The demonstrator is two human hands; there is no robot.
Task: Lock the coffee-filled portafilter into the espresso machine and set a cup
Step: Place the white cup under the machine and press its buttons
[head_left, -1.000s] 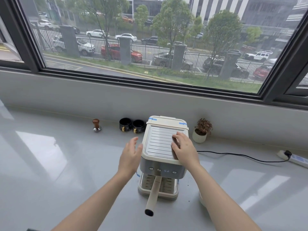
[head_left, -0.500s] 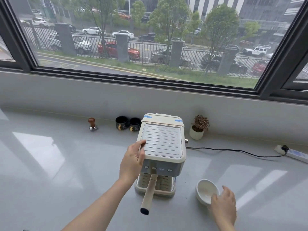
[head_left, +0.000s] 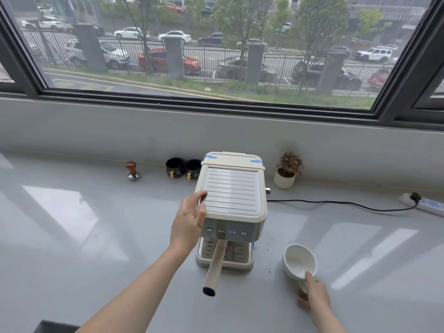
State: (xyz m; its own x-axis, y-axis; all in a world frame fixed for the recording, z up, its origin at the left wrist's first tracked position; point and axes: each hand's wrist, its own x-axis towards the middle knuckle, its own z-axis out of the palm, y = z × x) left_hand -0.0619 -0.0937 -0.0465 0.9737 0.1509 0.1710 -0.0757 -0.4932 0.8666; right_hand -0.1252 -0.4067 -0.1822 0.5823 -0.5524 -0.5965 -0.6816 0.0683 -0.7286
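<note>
Head view: a cream espresso machine [head_left: 231, 193] stands on a pale grey worktop [head_left: 84, 236] under a wide window [head_left: 216, 49]. The portafilter [head_left: 215, 265] sits in the machine's front, below the row of buttons, its long cream handle pointing out toward the camera over the drip tray [head_left: 225, 261].

The left hand [head_left: 191, 218] rests against the machine's left front corner. The thumb lies on the ridged top panel and the palm presses the side; the other fingers are hidden behind the machine, so the hand wraps that corner loosely rather than closing on anything.

The white cup [head_left: 299, 261] is on the worktop to the right of the machine, clear of the drip tray, tilted so that its open mouth faces up and toward the machine. The right hand [head_left: 312, 296] is at the cup's near edge: the fingers [head_left: 310, 278] touch the rim on the camera side, with the thumb curled below. The cup's base and near wall are covered by the hand, so whether the fingers are clamped on it cannot be told.

A few dark coffee grounds [head_left: 270, 246] speckle the worktop between machine and cup. Along the back wall stand a wooden-handled tamper [head_left: 132, 171], two black cups [head_left: 183, 168] and a small potted plant [head_left: 287, 171]. A black cord [head_left: 336, 203] runs from the machine's right side to a power strip [head_left: 422, 203].
</note>
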